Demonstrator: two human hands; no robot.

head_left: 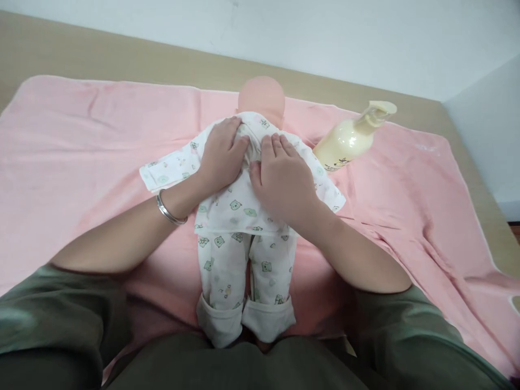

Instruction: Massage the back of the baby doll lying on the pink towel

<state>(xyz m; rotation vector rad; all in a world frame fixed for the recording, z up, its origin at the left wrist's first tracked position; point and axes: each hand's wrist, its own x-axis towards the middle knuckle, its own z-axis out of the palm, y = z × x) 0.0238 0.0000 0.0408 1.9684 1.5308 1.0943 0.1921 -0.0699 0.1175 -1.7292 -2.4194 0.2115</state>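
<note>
Flat palms (pixel 221 154) atop doll (pixel 244 216), mid-towel (pixel 81 135)

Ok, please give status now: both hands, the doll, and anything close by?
Left hand and right hand flat on doll chest, fingers on the shirt. Doll lying on pink towel. Lotion bottle lying beside the right hand, not touching.

A pink towel (pixel 81 141) is spread flat over a tan wooden surface (pixel 81 54), with folds bunched along its right side. A cream-coloured pump bottle (pixel 349 142) lies tilted on the towel at upper right, its nozzle pointing to the far right. A pale white wall (pixel 325 32) runs behind.
</note>
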